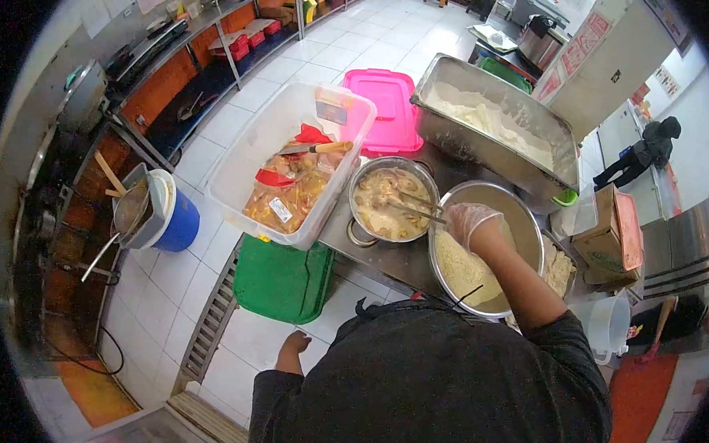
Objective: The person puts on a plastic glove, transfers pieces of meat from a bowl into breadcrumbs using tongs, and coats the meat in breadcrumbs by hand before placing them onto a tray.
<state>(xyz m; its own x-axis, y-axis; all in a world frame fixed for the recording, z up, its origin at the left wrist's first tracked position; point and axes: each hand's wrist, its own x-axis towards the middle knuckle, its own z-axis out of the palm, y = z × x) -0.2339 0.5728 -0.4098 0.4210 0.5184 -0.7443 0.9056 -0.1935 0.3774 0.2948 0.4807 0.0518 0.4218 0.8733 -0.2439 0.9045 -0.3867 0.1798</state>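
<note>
My right hand (472,225), in a clear plastic glove, is closed on metal tongs (419,206) above the rim of a large steel bowl (533,236). The tongs reach into a steel pot (361,231) of pale, wet batter with pieces in it (385,192). Beneath my right hand, yellowish crumbs (471,273) fill part of the bowl. My left hand (297,342) hangs low at my side, its fingers curled with nothing visible in them, near a green lidded bin (284,280).
A clear plastic tub (235,151) holds raw meat, red pieces and a wooden-handled utensil. Behind are a pink lid (382,108) and a deep steel tray (556,171) of white flour. A blue bucket (180,223) stands left. Another person (647,148) is at the right.
</note>
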